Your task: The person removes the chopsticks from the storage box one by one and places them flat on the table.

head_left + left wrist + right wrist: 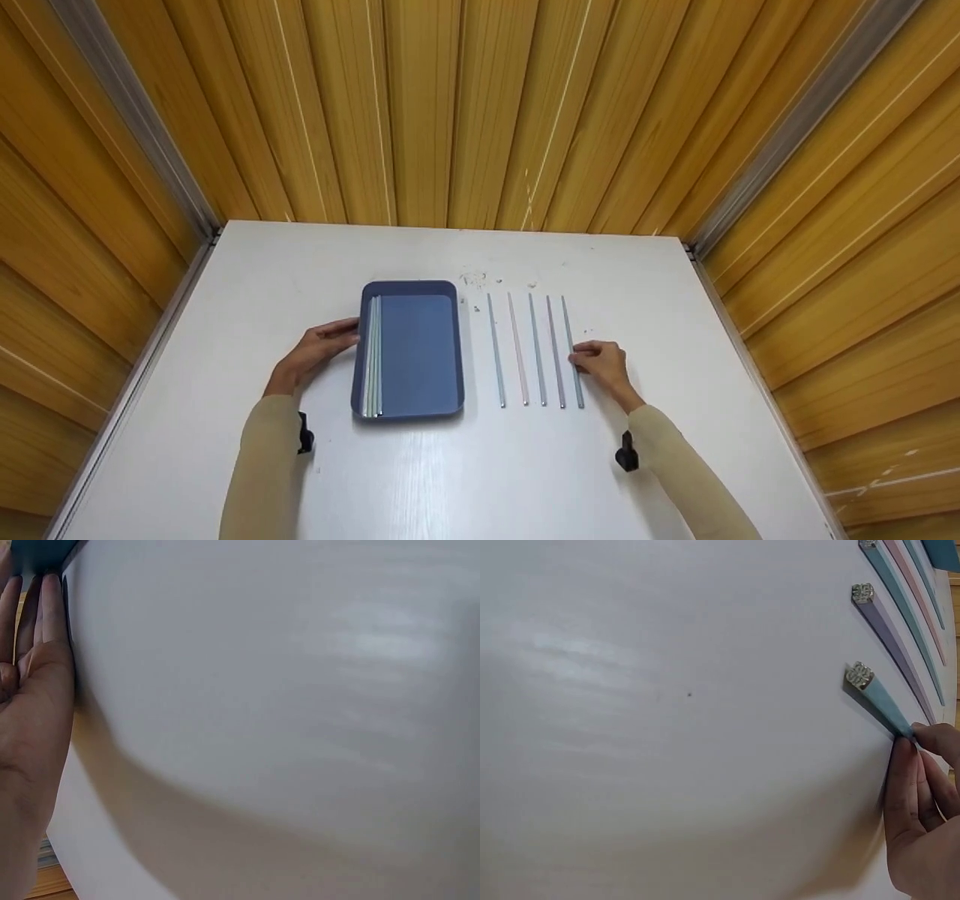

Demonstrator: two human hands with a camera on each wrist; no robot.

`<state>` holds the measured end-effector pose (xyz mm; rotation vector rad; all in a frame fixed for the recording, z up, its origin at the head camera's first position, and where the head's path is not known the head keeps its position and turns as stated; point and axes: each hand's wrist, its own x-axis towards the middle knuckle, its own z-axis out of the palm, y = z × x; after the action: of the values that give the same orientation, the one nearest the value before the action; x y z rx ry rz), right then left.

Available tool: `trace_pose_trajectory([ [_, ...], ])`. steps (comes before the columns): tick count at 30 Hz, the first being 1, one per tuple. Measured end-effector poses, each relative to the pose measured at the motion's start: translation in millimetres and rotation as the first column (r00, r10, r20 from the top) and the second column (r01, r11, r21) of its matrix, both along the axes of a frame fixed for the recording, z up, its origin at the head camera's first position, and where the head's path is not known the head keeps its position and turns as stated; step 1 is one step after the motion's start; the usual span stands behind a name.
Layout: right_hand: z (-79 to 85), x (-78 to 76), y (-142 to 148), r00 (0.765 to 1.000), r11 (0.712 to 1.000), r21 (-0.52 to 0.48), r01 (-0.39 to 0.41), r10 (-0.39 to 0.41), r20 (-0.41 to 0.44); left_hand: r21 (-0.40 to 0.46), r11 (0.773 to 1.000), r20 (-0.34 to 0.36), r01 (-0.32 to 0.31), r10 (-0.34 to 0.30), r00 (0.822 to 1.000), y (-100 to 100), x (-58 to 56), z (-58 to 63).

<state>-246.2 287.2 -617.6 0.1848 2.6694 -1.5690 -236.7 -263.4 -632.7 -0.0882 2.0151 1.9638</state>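
A blue rectangular tray [421,352] lies on the table with several pale chopsticks [373,356] side by side along its inner left wall. My left hand [313,351] touches the tray's left side with its fingers extended; the left wrist view shows these straight fingers [52,611] reaching the tray's edge. To the right of the tray, several chopsticks lie apart in a row, blue, pink [518,349] and purple [555,349]. My right hand [606,367] pinches the rightmost blue chopstick [883,703] between thumb and fingers. Its patterned silver end points toward me.
The white table [420,480] is bounded by ribbed wood-look walls [420,112] at the back and sides. Small dark crumbs [474,280] are scattered behind the chopstick row.
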Motion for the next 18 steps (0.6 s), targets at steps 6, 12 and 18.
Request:
trace_pose_trajectory([
  [6, 2.5, 0.9, -3, 1.0, 1.0, 0.021, 0.01, -0.01, -0.019, 0.007, 1.0, -0.005, 0.005, -0.005, 1.0, 0, -0.4, 0.7],
  [12, 6.0, 2.0, -4, 1.0, 0.998, 0.054, 0.021, -0.02, -0.013, 0.035, 0.999, 0.031, -0.006, 0.005, 0.999, 3, -2.6, 2.9],
  [18, 12.8, 2.8, -5, 0.999, 0.998, 0.061, 0.033, -0.033, 0.003, 0.03, 1.0, 0.028, -0.007, 0.006, 1.0, 0, 2.5, 1.6],
])
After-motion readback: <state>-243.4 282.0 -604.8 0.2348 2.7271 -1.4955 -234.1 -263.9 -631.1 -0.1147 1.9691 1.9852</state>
